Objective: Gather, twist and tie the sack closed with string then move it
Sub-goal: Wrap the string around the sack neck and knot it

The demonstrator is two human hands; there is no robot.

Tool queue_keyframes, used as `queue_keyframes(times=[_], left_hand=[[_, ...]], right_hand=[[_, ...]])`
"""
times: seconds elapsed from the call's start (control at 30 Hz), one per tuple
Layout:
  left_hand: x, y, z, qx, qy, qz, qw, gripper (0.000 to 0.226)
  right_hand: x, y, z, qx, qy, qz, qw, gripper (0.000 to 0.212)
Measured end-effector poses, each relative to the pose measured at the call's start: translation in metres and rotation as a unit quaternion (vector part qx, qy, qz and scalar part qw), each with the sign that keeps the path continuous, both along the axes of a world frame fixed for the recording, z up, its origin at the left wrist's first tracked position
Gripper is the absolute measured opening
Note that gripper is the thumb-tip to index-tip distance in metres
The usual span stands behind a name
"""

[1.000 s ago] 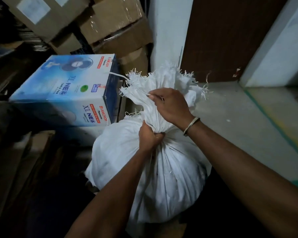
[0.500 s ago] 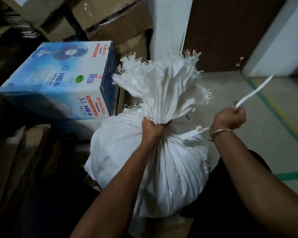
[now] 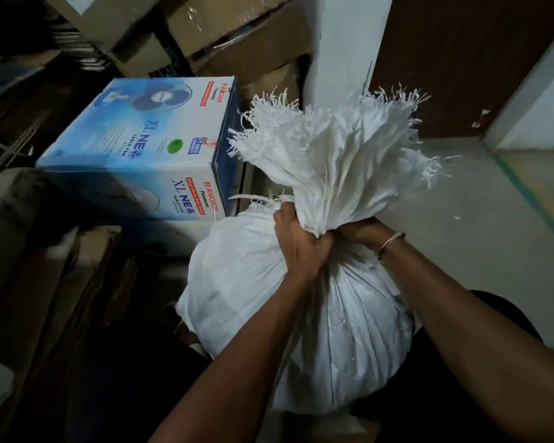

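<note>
A full white woven sack (image 3: 243, 282) stands on the floor in front of me. Its frayed mouth (image 3: 333, 155) is gathered into a fan above a tight neck. My left hand (image 3: 298, 244) is clenched around the neck from the left. My right hand (image 3: 359, 230), with a bangle on the wrist, is pressed against the neck from the right, mostly hidden behind the gathered cloth. A thin white strip of string (image 3: 256, 197) sticks out to the left just above my left hand. Whether my right hand holds the string is hidden.
A blue table-fan box (image 3: 141, 148) lies just left of the sack. Brown cardboard boxes (image 3: 237, 36) are stacked behind it. A white pillar (image 3: 339, 52) and a dark door (image 3: 461, 59) stand behind the sack. Grey floor (image 3: 477, 235) stretches to the right.
My right hand was out to the right pulling a white string taut; it has come back in against the sack's neck. My left hand has kept its grip on the neck.
</note>
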State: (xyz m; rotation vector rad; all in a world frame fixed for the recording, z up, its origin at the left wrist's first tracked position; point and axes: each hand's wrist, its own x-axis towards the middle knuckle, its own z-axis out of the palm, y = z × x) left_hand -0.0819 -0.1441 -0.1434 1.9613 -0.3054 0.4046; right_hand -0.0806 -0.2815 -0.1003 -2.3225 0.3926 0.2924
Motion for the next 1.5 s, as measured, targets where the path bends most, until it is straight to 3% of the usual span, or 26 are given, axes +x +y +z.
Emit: queue_keyframes(times=[0.07,0.17,0.37,0.6,0.77,0.87,1.07,1.2,1.3,1.33,1.37,1.47,1.5], left_hand=[[0.002,0.003,0.006,0.059,-0.055,0.021,0.997,0.05],[0.011,0.01,0.003,0.136,-0.094,-0.004,0.986,0.055],[0.017,0.018,0.011,0.216,-0.019,-0.057,0.975,0.065],[0.027,0.025,0.016,0.286,-0.039,-0.117,0.95,0.063],[0.033,0.036,0.023,0.342,0.005,-0.102,0.934,0.072],[0.03,0.035,0.028,0.44,0.004,-0.062,0.896,0.072],[0.021,0.029,0.034,0.563,0.051,-0.028,0.824,0.058],[0.012,0.027,0.042,0.512,0.162,-0.038,0.843,0.06],[0.014,0.034,0.05,0.366,0.306,-0.083,0.875,0.101],[0.014,0.035,0.056,0.311,0.362,-0.111,0.872,0.113],[0.015,0.037,0.062,0.27,0.413,-0.125,0.861,0.11],[0.011,0.047,0.075,0.144,0.492,-0.199,0.835,0.021],[0.008,0.054,0.081,0.127,0.49,-0.197,0.84,0.018]], right_hand=[[0.0,-0.009,-0.001,0.06,0.031,-0.038,0.997,0.052],[0.0,-0.016,-0.008,0.058,0.042,-0.053,0.996,0.054],[0.006,-0.005,-0.003,-0.035,0.012,0.074,0.997,0.048],[0.001,-0.005,-0.002,-0.105,-0.001,0.13,0.986,0.058],[0.0,0.003,0.007,-0.081,0.004,0.145,0.986,0.059],[-0.006,0.005,0.018,-0.051,-0.017,0.122,0.991,0.068],[-0.063,0.01,0.009,-0.14,-0.071,0.012,0.987,0.024],[-0.093,0.074,-0.002,-0.083,-0.099,0.018,0.992,0.024],[-0.101,0.104,0.004,-0.095,-0.106,0.073,0.987,0.024],[-0.101,0.106,0.012,-0.102,-0.091,0.081,0.987,0.024],[-0.096,0.104,0.014,-0.089,-0.082,0.079,0.99,0.024],[-0.076,0.095,0.026,-0.019,-0.024,0.065,0.997,0.025],[-0.066,0.089,0.024,-0.004,-0.003,0.077,0.997,0.027]])
